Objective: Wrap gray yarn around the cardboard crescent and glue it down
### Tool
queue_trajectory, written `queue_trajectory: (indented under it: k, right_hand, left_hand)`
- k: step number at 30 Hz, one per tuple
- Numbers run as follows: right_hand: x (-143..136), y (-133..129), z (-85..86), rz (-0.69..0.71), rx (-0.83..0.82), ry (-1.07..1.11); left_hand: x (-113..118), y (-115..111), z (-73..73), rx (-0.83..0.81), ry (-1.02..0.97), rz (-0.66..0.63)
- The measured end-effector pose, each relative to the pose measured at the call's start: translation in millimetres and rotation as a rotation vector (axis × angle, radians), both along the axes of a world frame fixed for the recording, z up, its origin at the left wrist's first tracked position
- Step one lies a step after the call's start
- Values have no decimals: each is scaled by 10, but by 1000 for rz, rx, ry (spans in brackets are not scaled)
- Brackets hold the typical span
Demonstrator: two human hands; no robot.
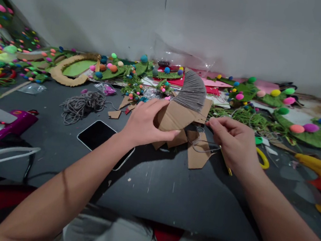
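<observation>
A curved cardboard piece [175, 116] has its upper part wrapped in close rows of grey cord [192, 91]; its lower part is bare brown card. My left hand [149, 121] grips the bare end, thumb at the near side and fingers behind. To the right, my right hand [229, 138] pinches a strand of the grey cord that runs from the wrapped part. Loose cord loops [200, 142] hang below, over cardboard scraps [197, 159] on the table. Left of my left hand lies a tangled heap of grey cord [82, 106].
A phone [98, 134] lies under my left forearm. A yellow glue gun [320, 177] with a lit red light is at right, a purple device [9, 124] at left. Yellow-handled scissors [263, 158] lie beside my right hand. Green leaves with coloured balls [307, 127] line the wall.
</observation>
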State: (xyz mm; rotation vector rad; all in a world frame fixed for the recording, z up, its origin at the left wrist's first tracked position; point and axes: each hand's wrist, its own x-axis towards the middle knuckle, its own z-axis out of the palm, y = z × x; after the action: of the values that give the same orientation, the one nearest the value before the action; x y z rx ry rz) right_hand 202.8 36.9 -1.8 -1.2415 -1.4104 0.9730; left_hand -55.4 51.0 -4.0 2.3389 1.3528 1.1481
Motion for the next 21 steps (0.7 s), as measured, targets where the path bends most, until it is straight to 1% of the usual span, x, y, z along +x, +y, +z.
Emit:
queue_trajectory:
  k: [4, 8, 11, 13, 14, 17, 21]
  right_hand:
    - [-35, -19, -17, 36, -26, 65]
    - [-99, -48, -27, 168, -78, 209]
    - [-167, -74, -17, 262, -140, 321]
    - [-215, -90, -10, 303, -181, 375]
    - [-238, -96, -8, 322, -200, 395]
    - [-300, -103, -14, 352, -234, 443]
    - [-366, -102, -26, 333, -262, 497]
  left_hand:
    - [6, -6, -11, -103, -180, -140]
    - [19, -28, -26, -336, -341, -267]
    - [30, -19, -40, -496, -475, -432]
    - [36, -3, -52, -556, -541, -546]
    - [40, 4, -60, -574, -575, -583]
    - [62, 9, -91, -599, -674, -645]
    - [124, -30, -149, -628, -728, -627]
